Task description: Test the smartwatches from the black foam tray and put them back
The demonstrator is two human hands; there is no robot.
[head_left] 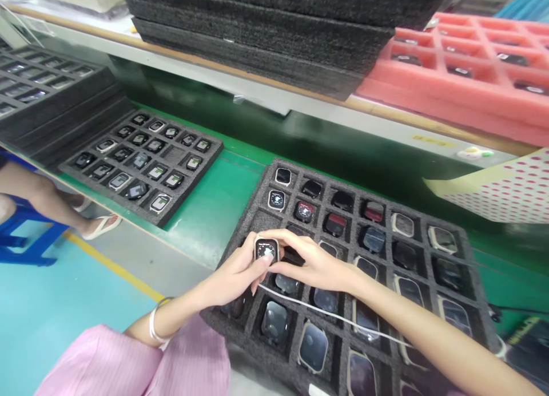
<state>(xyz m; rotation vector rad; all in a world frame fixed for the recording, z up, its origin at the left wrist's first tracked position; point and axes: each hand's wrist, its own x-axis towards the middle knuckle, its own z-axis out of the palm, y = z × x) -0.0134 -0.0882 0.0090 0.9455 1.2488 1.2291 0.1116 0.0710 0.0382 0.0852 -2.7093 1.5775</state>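
A smartwatch case without a strap (266,249), its screen lit with a dark clock face, is held between both hands. My left hand (240,264) grips it from the left, thumb over the lower screen. My right hand (309,261) closes on its top and right side with thumb and fingers. From under the hands a white cable (326,313) runs right across the tray; what its hidden end meets I cannot tell. Beneath lies a dark grey foam tray (266,220) with several watch cases in its compartments, including a lit one (277,200) and a red one (304,211).
A second foam tray of watches (193,181) lies left on the green bench (201,213). Stacked trays (77,115) stand at far left. Above, a shelf holds black foam (257,35) and a pink foam tray (433,104). Another person's leg (47,195) shows at left.
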